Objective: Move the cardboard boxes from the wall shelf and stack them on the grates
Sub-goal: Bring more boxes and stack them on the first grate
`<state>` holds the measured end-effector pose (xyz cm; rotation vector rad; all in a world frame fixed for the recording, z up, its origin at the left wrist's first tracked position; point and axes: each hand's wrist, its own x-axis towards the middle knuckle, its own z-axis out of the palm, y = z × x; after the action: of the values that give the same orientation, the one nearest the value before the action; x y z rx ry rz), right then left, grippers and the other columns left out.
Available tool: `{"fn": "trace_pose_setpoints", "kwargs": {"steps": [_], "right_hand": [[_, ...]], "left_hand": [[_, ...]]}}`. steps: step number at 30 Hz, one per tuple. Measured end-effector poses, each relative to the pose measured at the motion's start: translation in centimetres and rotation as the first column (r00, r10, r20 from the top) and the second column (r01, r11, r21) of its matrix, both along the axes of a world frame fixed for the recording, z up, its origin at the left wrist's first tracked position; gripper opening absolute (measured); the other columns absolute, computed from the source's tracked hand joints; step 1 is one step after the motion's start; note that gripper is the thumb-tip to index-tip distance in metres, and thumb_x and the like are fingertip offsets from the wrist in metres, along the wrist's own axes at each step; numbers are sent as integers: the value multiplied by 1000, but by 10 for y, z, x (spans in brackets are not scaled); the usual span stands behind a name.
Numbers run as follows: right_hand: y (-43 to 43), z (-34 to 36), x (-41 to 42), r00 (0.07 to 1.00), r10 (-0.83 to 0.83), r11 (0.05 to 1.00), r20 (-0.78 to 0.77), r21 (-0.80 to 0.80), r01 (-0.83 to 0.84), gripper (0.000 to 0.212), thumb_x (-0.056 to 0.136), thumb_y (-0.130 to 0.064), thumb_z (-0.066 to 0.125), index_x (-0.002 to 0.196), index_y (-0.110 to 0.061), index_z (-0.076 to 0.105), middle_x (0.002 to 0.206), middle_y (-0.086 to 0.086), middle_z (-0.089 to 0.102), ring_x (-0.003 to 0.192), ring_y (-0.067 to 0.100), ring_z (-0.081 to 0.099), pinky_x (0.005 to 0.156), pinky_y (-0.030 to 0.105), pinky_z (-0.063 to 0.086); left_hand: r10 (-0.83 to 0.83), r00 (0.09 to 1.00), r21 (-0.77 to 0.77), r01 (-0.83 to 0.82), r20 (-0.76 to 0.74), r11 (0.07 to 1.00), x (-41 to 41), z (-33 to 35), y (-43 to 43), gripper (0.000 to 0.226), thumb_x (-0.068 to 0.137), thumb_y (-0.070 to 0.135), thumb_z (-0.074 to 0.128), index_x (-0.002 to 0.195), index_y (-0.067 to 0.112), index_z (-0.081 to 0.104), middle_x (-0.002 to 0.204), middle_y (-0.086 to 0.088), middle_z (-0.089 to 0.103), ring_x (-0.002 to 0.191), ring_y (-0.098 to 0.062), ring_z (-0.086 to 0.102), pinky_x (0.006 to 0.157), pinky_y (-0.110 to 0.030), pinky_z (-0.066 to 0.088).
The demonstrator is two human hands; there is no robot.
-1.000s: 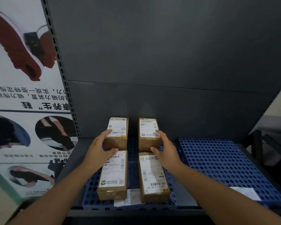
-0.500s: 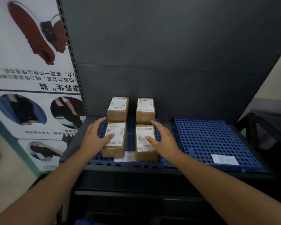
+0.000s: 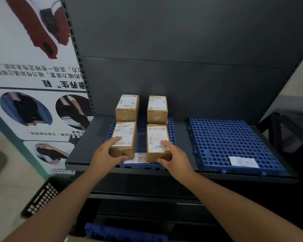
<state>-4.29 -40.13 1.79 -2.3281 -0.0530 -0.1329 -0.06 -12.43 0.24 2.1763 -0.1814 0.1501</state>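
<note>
Several brown cardboard boxes with white labels stand in two rows on a blue perforated grate (image 3: 171, 126) on the dark shelf. My left hand (image 3: 107, 154) grips the near end of the front left box (image 3: 125, 135), thumb under its front face. My right hand (image 3: 175, 155) grips the near end of the front right box (image 3: 157, 138) the same way. Behind them stand the back left box (image 3: 128, 107) and the back right box (image 3: 157, 108), untouched.
A second blue grate (image 3: 231, 140) with a white paper slip (image 3: 243, 162) lies on the shelf's right side. A poster panel (image 3: 30, 84) stands at the left. A black crate (image 3: 42, 196) sits on the floor below left. Another blue grate (image 3: 122, 232) shows on a lower level.
My hands have come back from the rear boxes to the two front boxes and closed around their near ends. The view has pulled away from the shelf.
</note>
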Motion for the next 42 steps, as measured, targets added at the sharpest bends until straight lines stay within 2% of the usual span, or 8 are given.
{"fn": "trace_pose_setpoints", "kwargs": {"steps": [4,19,23,25,29,33,38,42], "right_hand": [[4,-6,-1,999,-30,999,42,33,28,66,84,-20,75,142,-32,45,139,-7,50,118,-2,41,95,5,29],[1,-1,-28,995,-22,998,93,67,16,62,86,-9,71,142,-21,46,142,-1,48,123,2,42,100,9,33],[-3,12,-36,987,1,997,162,72,-13,62,85,-9,72,140,-21,47,140,-2,49,124,4,44,105,22,41],[-6,24,-37,977,21,998,210,53,-33,63,84,-9,73,140,-22,47,138,-4,49,122,0,43,101,9,36],[-11,64,-19,948,3,999,318,38,-16,64,84,-11,74,141,-24,47,133,-12,46,115,-11,37,92,-4,29],[-12,111,19,943,-58,998,327,44,46,62,88,-21,70,144,-27,43,145,-6,44,129,9,42,108,25,36],[-10,135,69,960,-92,996,265,12,92,62,89,-22,69,145,-23,43,144,1,47,130,16,44,102,21,34],[-6,131,102,973,-83,995,216,-30,92,61,89,-23,69,144,-24,43,142,4,49,127,17,46,101,23,37]], "left_hand": [[32,999,-7,-32,10,999,-1,-3,-1,71,67,32,89,127,45,55,117,11,59,105,-9,56,80,-15,45],[51,997,-56,-48,53,997,-19,-2,4,70,69,26,89,125,47,54,126,12,58,111,-7,55,75,0,41],[68,992,-88,-58,110,994,-25,15,7,69,69,26,89,123,49,54,122,14,58,103,18,51,74,3,40],[84,985,-107,-68,152,992,-24,27,11,69,69,28,89,122,53,53,120,16,57,101,26,47,74,3,39],[108,972,-96,-89,208,991,-9,61,16,70,70,37,86,116,70,45,120,16,55,108,-4,51,84,-21,46],[64,968,-86,-45,241,995,29,98,14,68,71,40,85,116,69,45,121,15,58,107,-8,54,80,-21,45],[16,974,-101,7,228,995,86,123,1,66,72,39,85,126,53,50,136,10,54,119,-16,54,97,-34,48],[-27,979,-74,43,200,996,121,125,-5,67,71,40,85,128,50,50,126,15,54,107,-8,56,81,-11,45]]}}
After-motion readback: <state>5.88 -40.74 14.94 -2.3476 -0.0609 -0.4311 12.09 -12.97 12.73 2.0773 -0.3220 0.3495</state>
